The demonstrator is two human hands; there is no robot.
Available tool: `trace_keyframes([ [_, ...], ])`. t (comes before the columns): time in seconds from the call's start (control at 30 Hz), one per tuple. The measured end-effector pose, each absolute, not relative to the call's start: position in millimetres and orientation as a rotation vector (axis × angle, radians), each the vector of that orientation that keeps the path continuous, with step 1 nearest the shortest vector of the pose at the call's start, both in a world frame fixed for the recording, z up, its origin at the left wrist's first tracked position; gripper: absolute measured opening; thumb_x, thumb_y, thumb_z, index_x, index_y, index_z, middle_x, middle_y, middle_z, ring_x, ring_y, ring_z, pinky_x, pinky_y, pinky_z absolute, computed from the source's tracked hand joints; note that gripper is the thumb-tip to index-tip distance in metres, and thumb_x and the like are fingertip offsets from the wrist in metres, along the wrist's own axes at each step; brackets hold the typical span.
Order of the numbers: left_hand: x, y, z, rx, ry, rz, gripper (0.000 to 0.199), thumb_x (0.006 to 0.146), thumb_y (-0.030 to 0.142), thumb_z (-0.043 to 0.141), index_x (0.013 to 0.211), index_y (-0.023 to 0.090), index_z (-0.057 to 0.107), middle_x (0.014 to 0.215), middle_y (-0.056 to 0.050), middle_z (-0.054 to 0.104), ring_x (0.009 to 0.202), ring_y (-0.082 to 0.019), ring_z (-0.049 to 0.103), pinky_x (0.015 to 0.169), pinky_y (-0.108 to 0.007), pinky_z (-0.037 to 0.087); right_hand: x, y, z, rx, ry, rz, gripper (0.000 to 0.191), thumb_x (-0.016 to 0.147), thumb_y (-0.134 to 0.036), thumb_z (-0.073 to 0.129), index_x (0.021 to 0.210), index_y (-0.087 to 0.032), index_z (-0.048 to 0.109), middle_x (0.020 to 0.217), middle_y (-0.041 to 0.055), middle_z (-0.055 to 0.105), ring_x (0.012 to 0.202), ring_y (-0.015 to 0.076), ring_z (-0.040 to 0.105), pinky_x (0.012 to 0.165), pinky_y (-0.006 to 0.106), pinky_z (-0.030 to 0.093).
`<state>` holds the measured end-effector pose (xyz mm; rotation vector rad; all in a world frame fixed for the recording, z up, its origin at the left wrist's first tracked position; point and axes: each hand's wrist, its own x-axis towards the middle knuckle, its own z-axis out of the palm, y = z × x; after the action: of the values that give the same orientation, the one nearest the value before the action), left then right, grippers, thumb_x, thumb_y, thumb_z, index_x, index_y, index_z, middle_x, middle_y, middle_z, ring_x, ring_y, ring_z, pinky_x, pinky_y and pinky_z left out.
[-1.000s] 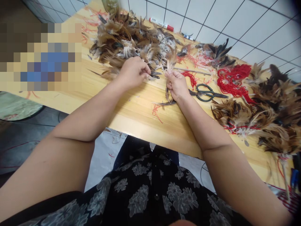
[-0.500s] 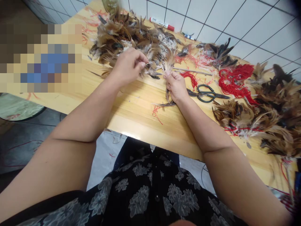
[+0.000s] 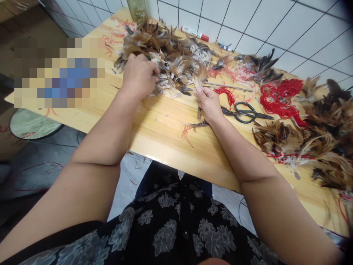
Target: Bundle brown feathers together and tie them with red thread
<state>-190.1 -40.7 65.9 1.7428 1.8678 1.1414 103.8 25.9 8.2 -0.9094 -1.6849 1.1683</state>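
My right hand (image 3: 211, 105) is closed on a small bunch of feathers (image 3: 201, 81), their pale tips standing up above the thumb and finger. Over the left part of a large pile of brown and white feathers (image 3: 171, 55) is my left hand (image 3: 140, 75), its fingers curled in. What those fingers hold, if anything, is hidden. Just beyond the right hand lie a thin stick (image 3: 230, 87) and a short length of red yarn (image 3: 226, 95). Black-handled scissors (image 3: 245, 112) rest to the right of that hand.
A red skein of yarn (image 3: 278, 97) lies right of the scissors, near tied feather bundles (image 3: 292, 138). Two markers, one red (image 3: 194, 34) and one blue (image 3: 226, 47), sit along the tiled wall. A greenish bottle (image 3: 138, 11) stands at the back. A round stool (image 3: 34, 123) is left of the table.
My left hand has moved left, from near the right hand to the left part of the feather pile. My right hand keeps its grip on the bunch. The view has shifted slightly.
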Motion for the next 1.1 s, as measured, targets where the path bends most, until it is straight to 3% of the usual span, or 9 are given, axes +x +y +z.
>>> trace_keyframes([
  [0.1, -180.5, -44.5, 65.4, 1.792, 1.949, 0.985, 0.045, 0.1, 0.058, 0.103, 0.084, 0.029, 0.072, 0.106, -0.009, 0.063, 0.136, -0.038, 0.041, 0.132, -0.048, 0.024, 103.3, 23.9, 9.7, -0.91, -1.697, 1.155, 0.073, 0.104, -0.089, 0.094, 0.081, -0.03, 0.058, 0.079, -0.0016, 0.059, 0.097, 0.0218, 0.069, 0.091, 0.036, 0.064],
  [0.2, -180.3, -40.2, 59.4, 1.844, 1.977, 0.942, 0.045, 0.109, 0.058, 0.097, 0.084, 0.029, 0.073, 0.11, -0.01, 0.066, 0.135, -0.038, 0.046, 0.132, -0.049, 0.031, 103.5, 20.6, 12.1, -0.911, -1.7, 1.158, 0.074, 0.104, -0.091, 0.093, 0.081, -0.03, 0.058, 0.077, -0.0022, 0.055, 0.093, 0.0212, 0.065, 0.086, 0.035, 0.06],
  [0.37, -188.3, -20.1, 41.9, 2.084, 1.912, 1.022, 0.022, 0.101, 0.055, 0.09, 0.093, 0.036, 0.086, 0.109, -0.008, 0.078, 0.126, -0.038, 0.061, 0.129, -0.057, 0.049, 105.2, 18.1, 11.5, -0.898, -1.638, 1.21, 0.07, 0.108, -0.085, 0.092, 0.083, -0.028, 0.06, 0.077, -0.0031, 0.052, 0.085, 0.0185, 0.058, 0.078, 0.032, 0.05],
  [0.5, -175.9, -18.2, 40.7, 2.226, 1.764, 1.065, 0.032, 0.106, 0.068, 0.084, 0.103, 0.038, 0.093, 0.111, -0.008, 0.086, 0.125, -0.039, 0.07, 0.125, -0.064, 0.058, 105.7, 18.5, 11.5, -0.932, -1.633, 1.253, 0.069, 0.109, -0.083, 0.092, 0.083, -0.028, 0.06, 0.076, -0.004, 0.05, 0.082, 0.0171, 0.054, 0.076, 0.03, 0.045],
  [0.57, -166.4, -22.4, 43.4, 2.296, 1.67, 1.057, 0.034, 0.111, 0.065, 0.078, 0.108, 0.037, 0.096, 0.114, -0.009, 0.09, 0.127, -0.04, 0.076, 0.127, -0.066, 0.06, 105.3, 18.7, 11.8, -0.93, -1.661, 1.245, 0.07, 0.107, -0.084, 0.093, 0.083, -0.028, 0.059, 0.077, -0.0035, 0.051, 0.084, 0.018, 0.056, 0.077, 0.031, 0.046],
  [0.7, -152.5, -31.0, 45.7, 2.336, 1.551, 1.076, 0.029, 0.113, 0.047, 0.072, 0.111, 0.033, 0.098, 0.118, -0.012, 0.094, 0.123, -0.043, 0.086, 0.123, -0.065, 0.064, 104.7, 20.0, 8.0, -0.889, -1.667, 1.241, 0.072, 0.107, -0.089, 0.09, 0.084, -0.028, 0.06, 0.081, -0.0019, 0.057, 0.089, 0.0188, 0.06, 0.08, 0.031, 0.05],
  [0.83, -145.5, -35.8, 46.7, 2.282, 1.532, 1.055, 0.022, 0.109, 0.045, 0.081, 0.118, 0.032, 0.097, 0.114, -0.007, 0.095, 0.123, -0.04, 0.084, 0.123, -0.059, 0.064, 106.5, 22.6, 1.1, -0.879, -1.639, 1.268, 0.076, 0.106, -0.098, 0.084, 0.085, -0.027, 0.064, 0.083, -0.0012, 0.061, 0.089, 0.0185, 0.061, 0.084, 0.032, 0.053],
  [1.0, -140.3, -39.0, 56.9, 2.156, 1.45, 1.057, 0.017, 0.103, 0.049, 0.086, 0.094, 0.034, 0.087, 0.106, -0.012, 0.087, 0.125, -0.046, 0.083, 0.13, -0.063, 0.059, 109.2, 22.9, 0.8, -0.929, -1.706, 1.231, 0.078, 0.102, -0.102, 0.086, 0.086, -0.027, 0.071, 0.076, -0.0023, 0.056, 0.081, 0.0181, 0.054, 0.081, 0.034, 0.051],
  [1.1, -141.6, -41.9, 64.8, 2.223, 1.446, 1.047, 0.02, 0.102, 0.051, 0.08, 0.091, 0.036, 0.084, 0.105, -0.014, 0.084, 0.123, -0.048, 0.082, 0.131, -0.069, 0.056, 108.3, 21.9, 3.3, -0.944, -1.724, 1.188, 0.079, 0.101, -0.102, 0.087, 0.084, -0.026, 0.072, 0.076, -0.0021, 0.056, 0.082, 0.0176, 0.054, 0.082, 0.034, 0.05],
])
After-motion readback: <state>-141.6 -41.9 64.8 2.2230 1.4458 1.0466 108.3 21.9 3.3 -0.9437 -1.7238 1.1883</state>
